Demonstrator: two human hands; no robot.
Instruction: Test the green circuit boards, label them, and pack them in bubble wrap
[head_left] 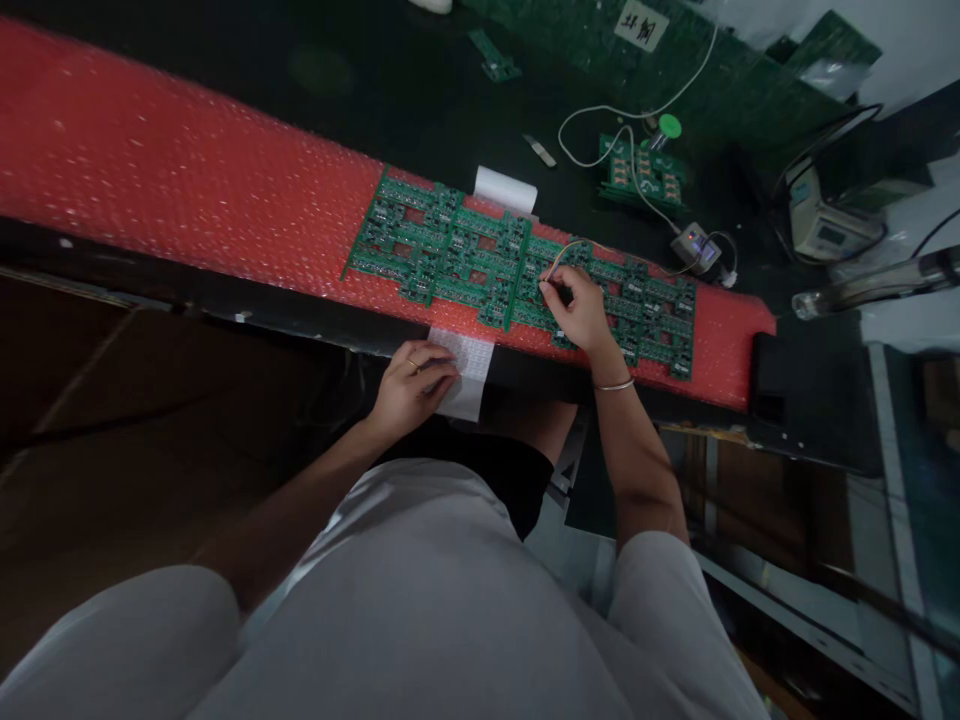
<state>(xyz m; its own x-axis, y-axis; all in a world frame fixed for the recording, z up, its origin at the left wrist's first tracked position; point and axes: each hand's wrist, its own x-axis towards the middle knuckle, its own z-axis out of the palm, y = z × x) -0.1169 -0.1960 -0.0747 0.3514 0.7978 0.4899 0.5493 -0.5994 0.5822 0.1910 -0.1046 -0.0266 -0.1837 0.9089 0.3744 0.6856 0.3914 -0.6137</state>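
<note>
Several green circuit boards (480,262) lie in a row on red bubble wrap. My right hand (579,308) is over the boards right of the middle. Its thumb and fingers pinch the end of a thin multicoloured cable (574,244), close against a board; the cable's tip is hidden by the fingers. At the bench's front edge, my left hand (416,385) is closed with its fingertips at a white sheet of small labels (469,360). The sheet hangs over the edge. Whether a single label is between those fingertips, I cannot make out.
Red bubble wrap (247,190) covers the bench's front. Behind the boards is a white paper roll (506,190). A small lit device (696,246) joins the cable to a white cord (600,110). Beyond are a cutter knife (540,150), stacked boards (637,175) and a boxy instrument (829,225).
</note>
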